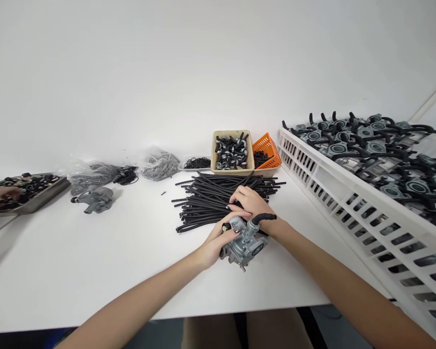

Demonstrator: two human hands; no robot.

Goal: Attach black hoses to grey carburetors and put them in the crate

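Left hand wrapped round a grey metal carburetor at the pile's edge, right hand cupped on top, can't tell if pinching. White slatted plastic crate looks well stocked with hosed carbs, but a big heap of loose black rubber hoses remains.

The bare left forearm and right forearm reach in from the lower corners and converge near the centre. The left hand curls closed, its palm turned inward. The right hand arches just above it, with its fingers bent downward.
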